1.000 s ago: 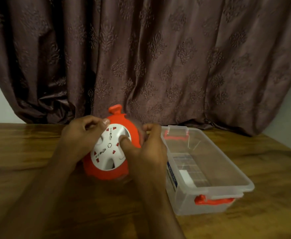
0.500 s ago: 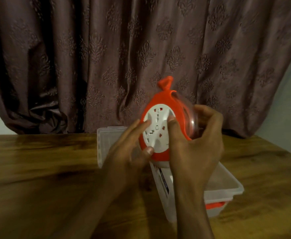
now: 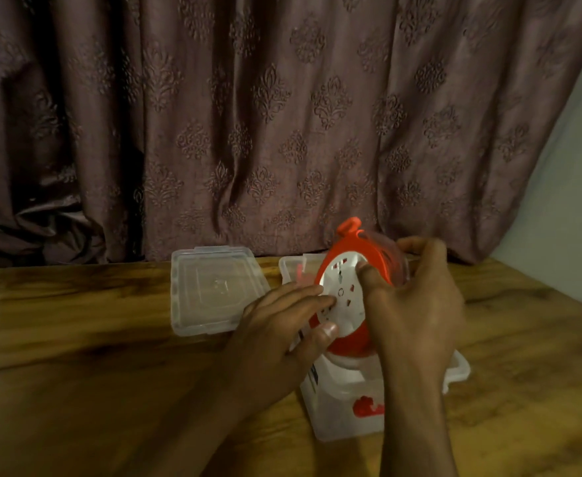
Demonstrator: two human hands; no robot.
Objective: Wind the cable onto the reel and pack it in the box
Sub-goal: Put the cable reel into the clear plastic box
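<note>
The orange cable reel (image 3: 353, 346) with a white socket face stands upright, its lower part inside the clear plastic box (image 3: 338, 414), its small orange handle pointing up. My right hand (image 3: 415, 304) grips it from the right, thumb on the white face and fingers behind the transparent rim. My left hand (image 3: 282, 325) holds the left side, with fingers and thumb pressed on the socket face. No loose cable is visible. The box has orange latches, and its near end is partly hidden by my right forearm.
The clear lid (image 3: 214, 290) lies flat on the wooden table (image 3: 76, 356), just left of the box. A dark patterned curtain (image 3: 282, 115) hangs right behind the table. The table's right edge and a pale wall show at the far right.
Both hands lifted the reel off the table to the left of the box, carried it over the box and lowered it partway in. The camera view swung left, bringing the lid into sight.
</note>
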